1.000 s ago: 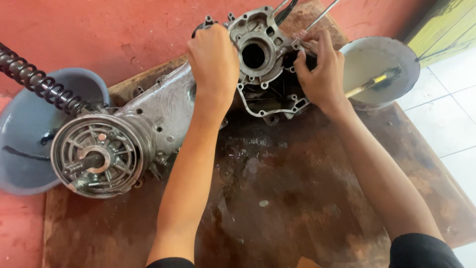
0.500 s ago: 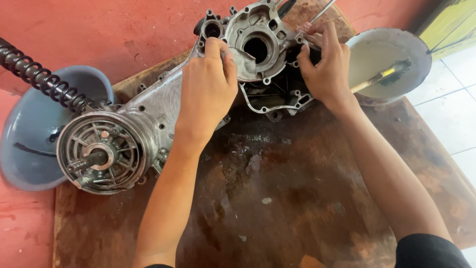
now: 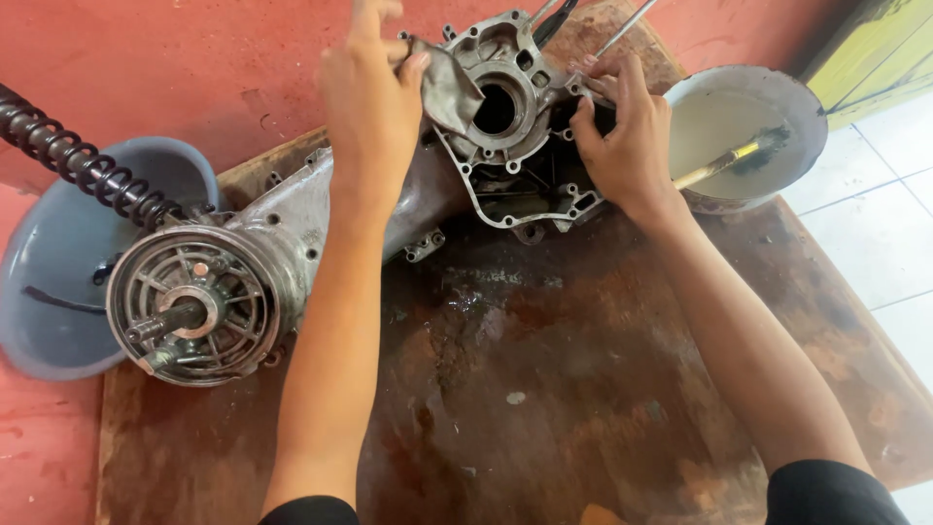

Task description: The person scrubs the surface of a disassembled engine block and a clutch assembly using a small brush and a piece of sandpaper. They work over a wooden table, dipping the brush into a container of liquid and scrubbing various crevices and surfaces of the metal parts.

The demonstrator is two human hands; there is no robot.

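A grey metal engine crankcase (image 3: pixel 505 146) lies across a stained wooden board (image 3: pixel 583 389). Its round finned clutch end (image 3: pixel 192 306) sits at the left. My left hand (image 3: pixel 374 102) pinches a grimy grey rag (image 3: pixel 449 87) and holds it against the upper left of the case, beside the round bore (image 3: pixel 496 109). My right hand (image 3: pixel 627 136) grips the case's right edge, fingers curled over the rim.
A grey bowl (image 3: pixel 58 262) lies at the left under a black coil spring (image 3: pixel 83 165). At the upper right a metal bowl (image 3: pixel 748 136) of cloudy liquid holds a yellow-handled brush (image 3: pixel 729 160). White floor tiles (image 3: pixel 875 224) lie right of the board, red floor behind.
My left hand has moved up and to the left off the case's middle, lifting the rag to the upper left corner. My right hand has kept its grip on the right edge.
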